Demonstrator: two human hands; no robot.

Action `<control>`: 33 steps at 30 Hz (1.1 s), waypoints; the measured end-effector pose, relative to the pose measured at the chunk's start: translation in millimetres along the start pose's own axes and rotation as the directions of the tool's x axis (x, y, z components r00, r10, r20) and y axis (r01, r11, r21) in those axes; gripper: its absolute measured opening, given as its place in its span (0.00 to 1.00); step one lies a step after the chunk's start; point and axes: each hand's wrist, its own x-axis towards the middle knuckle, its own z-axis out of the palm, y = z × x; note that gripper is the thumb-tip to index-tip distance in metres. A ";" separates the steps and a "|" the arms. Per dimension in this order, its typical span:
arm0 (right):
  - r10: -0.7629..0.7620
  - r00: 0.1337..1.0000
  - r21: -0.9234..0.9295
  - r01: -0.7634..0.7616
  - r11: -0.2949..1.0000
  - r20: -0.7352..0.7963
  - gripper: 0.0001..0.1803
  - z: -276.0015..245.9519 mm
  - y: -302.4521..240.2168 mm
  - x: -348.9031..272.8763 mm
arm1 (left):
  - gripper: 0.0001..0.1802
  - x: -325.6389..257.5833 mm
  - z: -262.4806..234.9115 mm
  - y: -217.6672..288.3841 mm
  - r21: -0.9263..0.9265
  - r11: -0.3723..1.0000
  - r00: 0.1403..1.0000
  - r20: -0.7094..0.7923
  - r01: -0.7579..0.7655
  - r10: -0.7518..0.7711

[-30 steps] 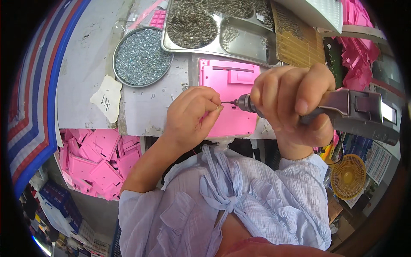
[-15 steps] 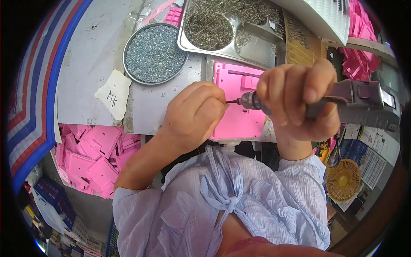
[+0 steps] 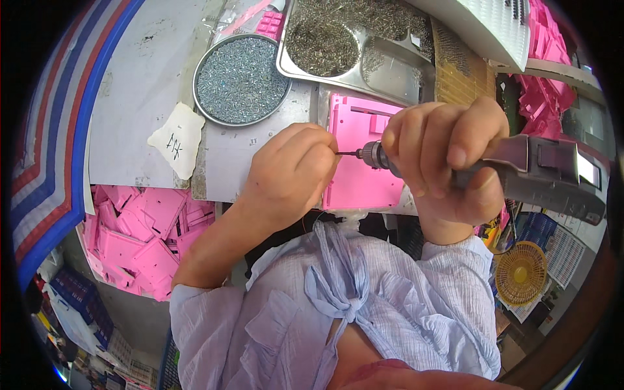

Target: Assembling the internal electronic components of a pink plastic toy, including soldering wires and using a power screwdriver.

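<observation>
My right hand (image 3: 445, 146) is wrapped round a grey electric screwdriver (image 3: 549, 172), held almost level above the bench. Its thin dark bit points left and meets the closed fingertips of my left hand (image 3: 286, 172). Those fingers are pinched together, and whatever sits between them at the bit's tip is hidden. Below both hands lies a flat pink plastic panel (image 3: 361, 188) with raised parts and small slots. The bit is above the panel, apart from it.
A round dish of small silvery metal parts (image 3: 242, 81) stands at the back left. Beside it is a steel tray (image 3: 398, 75) of small brownish metal parts. Pink panels (image 3: 146, 227) are piled lower left, next to a torn paper label (image 3: 179, 140). A yellow basket (image 3: 521, 273) is lower right.
The rear end of the screwdriver has dipped slightly, leaving its bit more level. My left hand stays pinched at the bit's tip, and the panel looks unmoved.
</observation>
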 end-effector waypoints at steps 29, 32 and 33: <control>-0.019 0.995 -0.436 0.062 0.898 0.102 0.11 -24.8 51.9 6.3 | 0.04 -39.7 39.9 19.8 0.278 0.955 0.990 0.061 0.106 -0.128; -0.043 0.996 -0.431 0.072 0.899 0.076 0.10 -24.6 56.4 2.9 | 0.06 -36.8 41.0 18.3 0.210 0.968 0.988 0.049 0.136 -0.149; -0.041 0.997 -0.395 0.063 0.917 0.062 0.10 -24.1 57.4 4.2 | 0.06 -34.3 39.9 15.8 0.176 0.974 0.987 0.051 0.141 -0.152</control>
